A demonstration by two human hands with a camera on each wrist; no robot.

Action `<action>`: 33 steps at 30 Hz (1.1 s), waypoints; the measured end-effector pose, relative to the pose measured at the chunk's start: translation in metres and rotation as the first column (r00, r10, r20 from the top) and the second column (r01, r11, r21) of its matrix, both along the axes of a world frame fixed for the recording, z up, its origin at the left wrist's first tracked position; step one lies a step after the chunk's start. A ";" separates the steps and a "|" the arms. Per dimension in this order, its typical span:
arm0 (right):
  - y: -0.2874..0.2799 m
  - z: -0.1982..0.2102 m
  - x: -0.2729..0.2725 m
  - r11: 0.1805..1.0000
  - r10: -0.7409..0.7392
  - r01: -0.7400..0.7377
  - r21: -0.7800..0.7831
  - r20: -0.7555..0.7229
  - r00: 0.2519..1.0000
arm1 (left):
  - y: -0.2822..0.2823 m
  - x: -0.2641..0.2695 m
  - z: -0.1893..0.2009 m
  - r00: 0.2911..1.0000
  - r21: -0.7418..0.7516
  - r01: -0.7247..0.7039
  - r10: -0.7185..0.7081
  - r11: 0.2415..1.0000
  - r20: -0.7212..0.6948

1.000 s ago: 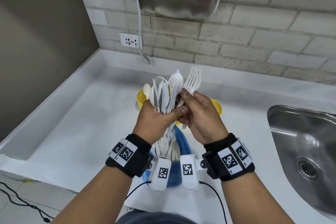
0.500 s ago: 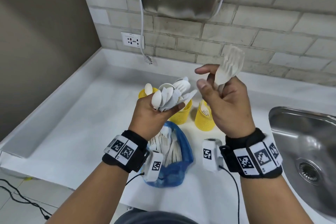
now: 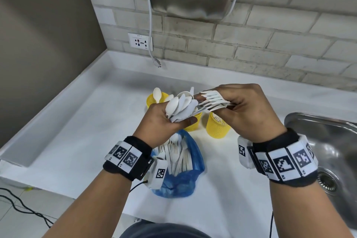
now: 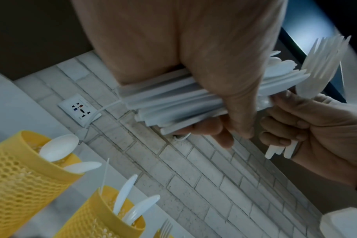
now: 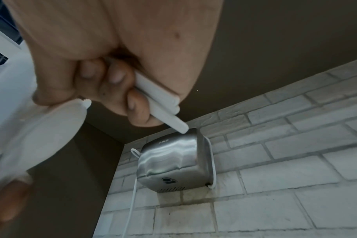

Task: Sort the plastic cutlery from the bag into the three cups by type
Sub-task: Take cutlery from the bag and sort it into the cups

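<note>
Above three yellow perforated plastic cups (image 3: 218,127), left hand (image 3: 164,121) clamps mixed white plastic cutlery bundle (image 3: 180,107); right hand (image 3: 247,110) grips extracted white plastic forks (image 3: 211,100), likely gathering one type. Blue plastic bag (image 3: 181,181) below holds remainder.

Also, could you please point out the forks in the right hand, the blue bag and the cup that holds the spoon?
forks (image 3: 211,100): head view, on the tines.
blue bag (image 3: 196,157): head view, on its right wall.
cup with the spoon (image 3: 151,100): head view, on its left wall.
</note>
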State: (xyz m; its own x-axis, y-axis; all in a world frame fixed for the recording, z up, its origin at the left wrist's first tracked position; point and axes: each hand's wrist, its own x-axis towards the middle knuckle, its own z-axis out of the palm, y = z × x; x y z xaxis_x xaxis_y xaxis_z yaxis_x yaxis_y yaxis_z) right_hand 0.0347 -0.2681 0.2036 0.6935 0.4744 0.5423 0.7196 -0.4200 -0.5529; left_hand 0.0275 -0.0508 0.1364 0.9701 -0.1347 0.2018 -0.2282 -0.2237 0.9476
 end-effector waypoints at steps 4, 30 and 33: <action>0.000 0.000 -0.001 0.997 -0.055 0.054 0.062 0.013 0.998 | 0.001 -0.001 -0.003 0.998 0.010 0.013 -0.012 1.000 -0.068; 0.038 -0.015 -0.003 0.619 0.266 0.271 0.737 -0.522 0.811 | 0.005 -0.008 0.008 0.972 -0.016 0.166 -0.167 0.986 -0.166; 0.038 -0.011 0.002 0.421 0.276 0.341 0.840 -0.477 0.834 | 0.007 -0.007 0.006 0.969 -0.065 0.160 -0.169 0.985 -0.181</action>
State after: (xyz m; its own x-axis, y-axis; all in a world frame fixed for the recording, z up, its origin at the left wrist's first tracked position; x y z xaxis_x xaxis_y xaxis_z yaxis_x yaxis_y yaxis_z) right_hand 0.0365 -0.2300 0.1931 0.9753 -0.0771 0.2070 0.2175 0.4996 -0.8385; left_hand 0.0204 -0.0436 0.1428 0.9565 -0.2900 0.0312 -0.0774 -0.1491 0.9858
